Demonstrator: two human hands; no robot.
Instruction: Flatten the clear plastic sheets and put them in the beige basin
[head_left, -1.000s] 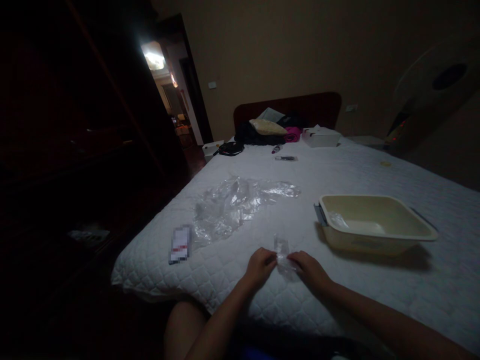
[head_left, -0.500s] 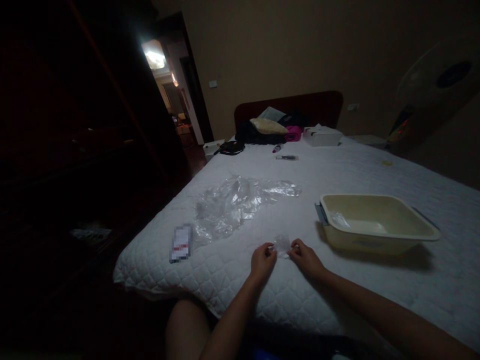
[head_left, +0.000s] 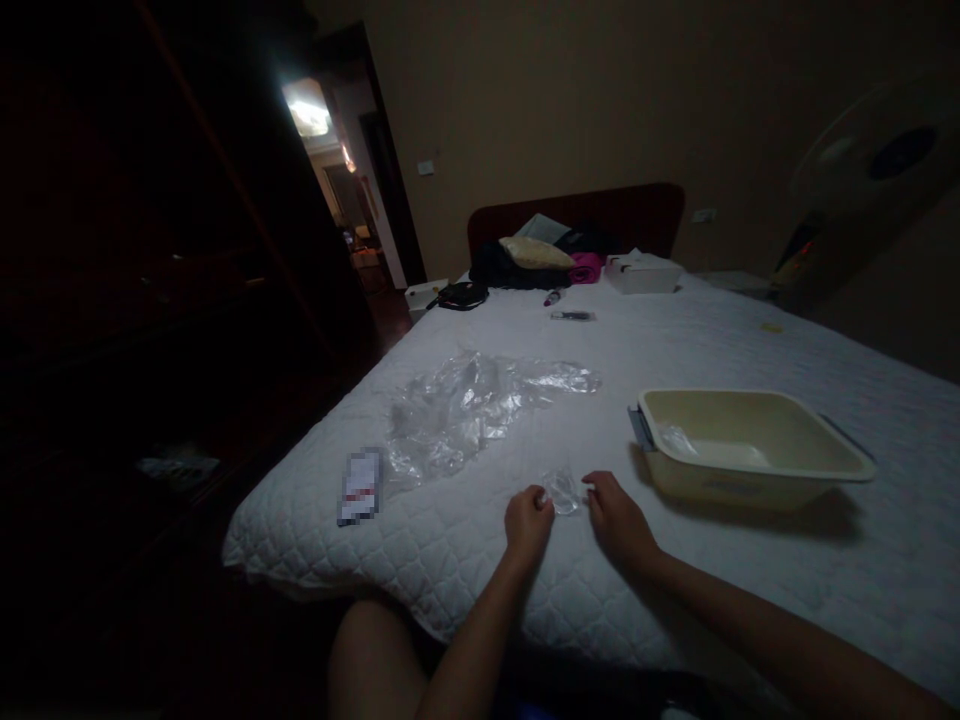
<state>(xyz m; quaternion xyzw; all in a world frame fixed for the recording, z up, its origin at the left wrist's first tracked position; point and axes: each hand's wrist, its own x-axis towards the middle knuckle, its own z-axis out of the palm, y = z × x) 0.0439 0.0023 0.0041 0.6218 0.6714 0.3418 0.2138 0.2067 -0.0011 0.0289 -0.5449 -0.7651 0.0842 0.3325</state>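
Between my hands, just over the quilted white bed cover, is a small clear plastic bag. My left hand pinches its left side, fingers curled closed. On its right side my right hand also has thumb and fingers pressed together at the plastic's edge. Several larger sheets of crinkled clear plastic lie spread on the bed beyond my left hand. A cream plastic basin with grey handles stands right of my right hand, with a bit of clear plastic inside.
A blurred-out flat object lies near the bed's left edge. Farther back are a thin packaged item, a black bag, a pile of bedding and a white box. A fan stands at the right.
My right hand has shifted slightly right and turned, its fingers moving a little away from my left hand. The small plastic bag between them has changed shape. The other things stay put.
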